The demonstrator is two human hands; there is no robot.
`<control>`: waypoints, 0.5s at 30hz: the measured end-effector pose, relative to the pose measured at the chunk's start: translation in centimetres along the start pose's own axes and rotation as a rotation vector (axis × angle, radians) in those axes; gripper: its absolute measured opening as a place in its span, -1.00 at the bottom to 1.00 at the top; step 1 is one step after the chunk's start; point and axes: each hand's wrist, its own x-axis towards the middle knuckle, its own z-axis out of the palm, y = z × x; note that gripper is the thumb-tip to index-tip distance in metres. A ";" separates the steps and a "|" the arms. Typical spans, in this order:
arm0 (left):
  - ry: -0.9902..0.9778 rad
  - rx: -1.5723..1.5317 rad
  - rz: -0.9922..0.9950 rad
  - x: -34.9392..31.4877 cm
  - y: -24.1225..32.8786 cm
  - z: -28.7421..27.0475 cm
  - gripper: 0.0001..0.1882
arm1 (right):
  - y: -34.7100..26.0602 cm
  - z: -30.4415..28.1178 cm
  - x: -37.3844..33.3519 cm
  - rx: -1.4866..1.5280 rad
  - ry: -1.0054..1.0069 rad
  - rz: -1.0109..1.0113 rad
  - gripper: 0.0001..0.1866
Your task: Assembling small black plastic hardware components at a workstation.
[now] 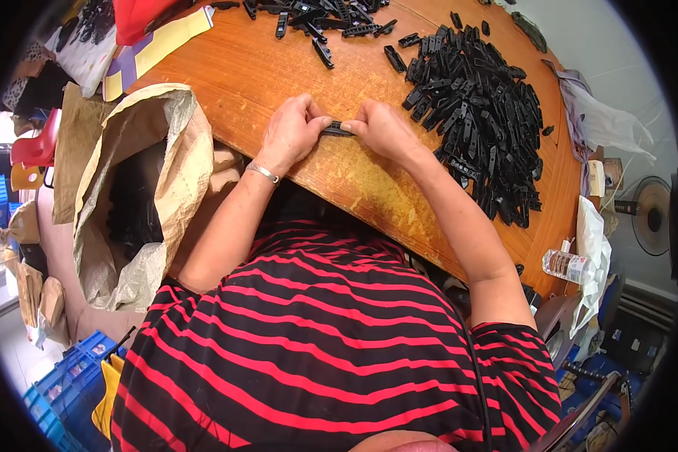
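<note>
Between my two hands, just above the near part of the wooden table (271, 71), is a small, long black plastic part (337, 129). My left hand (292, 129) pinches its left end with thumb and fingers; a silver bracelet (263, 172) circles that wrist. At the other end, my right hand (384, 129) grips it the same way. My fingers cover both ends, so only its middle shows. To the right of my right hand lies a big heap of similar black parts (478, 120). A looser group of black parts (322, 53) lies at the far edge.
Left of the table stands an open woven sack (192, 143) with dark pieces inside. A clear plastic bottle (565, 265) lies at the right edge by a white bag (595, 248). Blue crates (75, 369) sit at lower left; a fan (650, 215) is far right.
</note>
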 end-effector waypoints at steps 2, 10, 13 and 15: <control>0.056 -0.008 0.037 -0.2 -0.2 0.4 -0.77 | -0.4 0.2 -0.4 -0.080 0.045 -0.023 -0.64; 0.208 0.076 0.248 -6.0 2.7 -3.1 -0.82 | -0.9 -0.9 -4.9 0.411 -0.011 -0.062 -0.72; 0.395 0.232 0.470 -9.6 5.4 -8.5 -0.81 | 0.2 -3.4 -5.5 0.480 0.039 -0.033 -0.80; 0.619 0.338 0.583 -11.9 6.7 -13.2 -0.83 | 3.0 -4.8 -4.7 0.074 0.289 -0.210 -0.82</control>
